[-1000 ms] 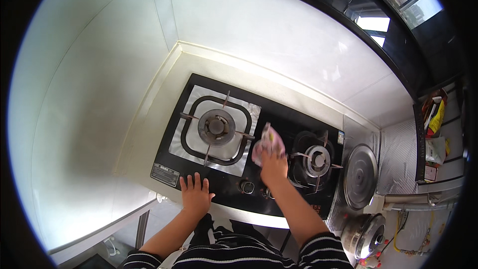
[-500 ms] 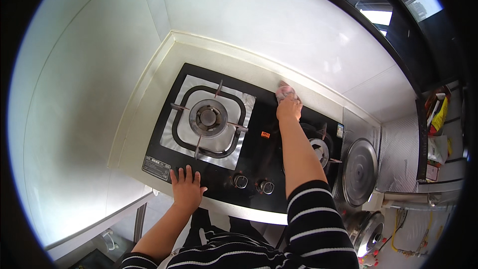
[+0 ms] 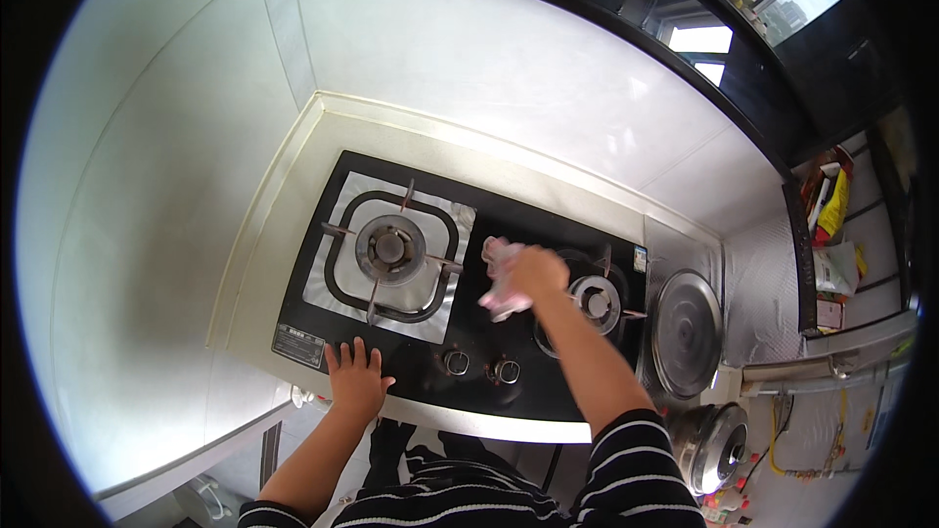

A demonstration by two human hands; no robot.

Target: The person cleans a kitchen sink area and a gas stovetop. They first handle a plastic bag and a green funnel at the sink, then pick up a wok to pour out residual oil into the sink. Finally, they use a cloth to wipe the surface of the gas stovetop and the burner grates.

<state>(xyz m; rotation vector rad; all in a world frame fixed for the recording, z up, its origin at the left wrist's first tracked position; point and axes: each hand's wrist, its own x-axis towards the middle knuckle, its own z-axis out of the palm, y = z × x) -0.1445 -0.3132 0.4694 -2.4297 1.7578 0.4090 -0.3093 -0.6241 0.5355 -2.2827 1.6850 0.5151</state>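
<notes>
A black glass gas hob (image 3: 548, 396) with two burners is set in the pale counter. Between the burners, my right hand (image 3: 538, 276) grips a pink and white cloth (image 3: 503, 279) over the black surface; motion blurs the hand slightly. My left hand (image 3: 358, 383) lies flat with fingers spread on the hob's front left edge, beside a printed label. The left burner (image 3: 390, 246) has a foil-like silver sheet and a black pan support around it. My right forearm partly covers the right burner (image 3: 596, 303). Two control knobs (image 3: 505, 372) sit near the front edge.
A round metal lid (image 3: 688, 334) stands right of the hob, near foil-covered panels. A lidded steel pot (image 3: 721, 448) is lower right, with hoses (image 3: 778, 450) beyond. Packets (image 3: 831, 205) fill a shelf at the far right. White walls (image 3: 469, 68) enclose the back and left.
My right hand has brought the cloth from the hob's back edge toward me, into the middle between the burners. My left hand stays at the front left edge. The view has tilted slightly.
</notes>
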